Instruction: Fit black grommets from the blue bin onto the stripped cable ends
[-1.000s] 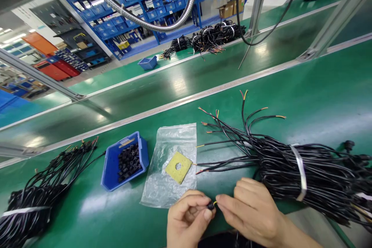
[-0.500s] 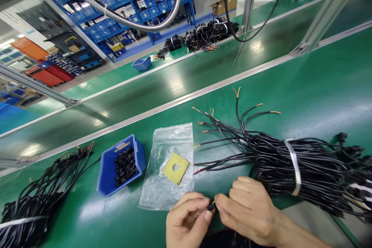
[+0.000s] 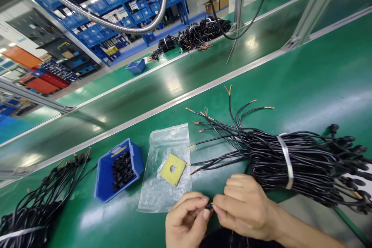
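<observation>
Between the thumb and forefinger of my left hand (image 3: 187,219) is a small black connector (image 3: 209,205). My right hand (image 3: 245,205) is closed right beside it, pinching a thin yellow wire (image 3: 212,203) that meets the connector. The fingertips of both hands nearly touch. Just beyond them lies a clear plastic zip bag (image 3: 162,201) with a square yellow sponge (image 3: 173,169) on it, a round hole in its middle. To the right rests a tied bundle of black cables (image 3: 270,162), its stripped coloured wire ends pointing left.
A blue bin (image 3: 100,186) of small black parts (image 3: 123,168) stands left of the bag. Another tied cable bundle (image 3: 31,217) lies at far left. Behind the metal rail (image 3: 174,102), more cables (image 3: 203,33) and a small blue bin (image 3: 136,66) sit. A metal hose (image 3: 116,27) hangs above.
The camera view has shifted slightly. My right fingers are now closer to the connector, with less of the yellow wire showing; my left hand keeps its grip.
</observation>
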